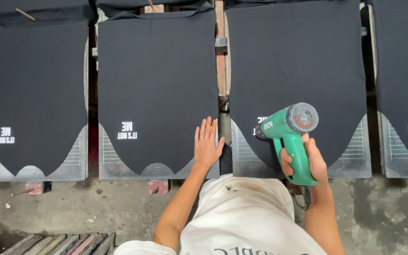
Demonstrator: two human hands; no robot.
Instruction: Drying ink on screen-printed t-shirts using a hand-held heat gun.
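While the right hand [303, 158] wraps its grip shut around the handle of a green heat gun [290, 134], nozzle aimed at the white print on the third dark cloth panel [298, 71], the left hand [207, 144] lies flat and open on the second panel [157, 75], holding nothing. All four panels already carry prints; which are dried is probably not tellable from the head view.
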